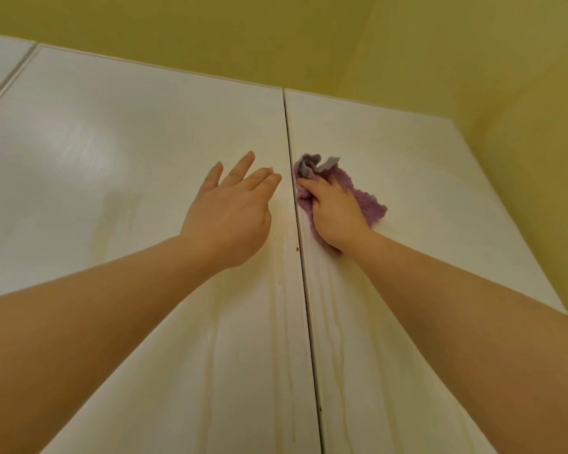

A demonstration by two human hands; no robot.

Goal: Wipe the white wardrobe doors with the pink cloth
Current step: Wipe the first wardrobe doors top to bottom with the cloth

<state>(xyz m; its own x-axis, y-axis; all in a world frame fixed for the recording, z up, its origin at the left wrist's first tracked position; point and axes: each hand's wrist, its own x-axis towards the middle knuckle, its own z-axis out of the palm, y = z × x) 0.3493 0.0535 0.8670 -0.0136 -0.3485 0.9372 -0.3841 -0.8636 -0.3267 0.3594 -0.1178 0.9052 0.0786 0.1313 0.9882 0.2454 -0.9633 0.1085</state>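
Wiping: right hand grasps pink cloth on right door.
Left hand released, perhaps bracing; streaks below likely next.

Pink cloth, white doors
My cloth is mauve-pink with a grey fold; the doors carry faint grain and yellowish streaks; the wall is olive-yellow.

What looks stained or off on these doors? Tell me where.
Yellowish drip streaks run down the left door and the right door beside the centre seam, below the pink cloth. A small brown speck sits at the left door's edge. Nothing else stands out.
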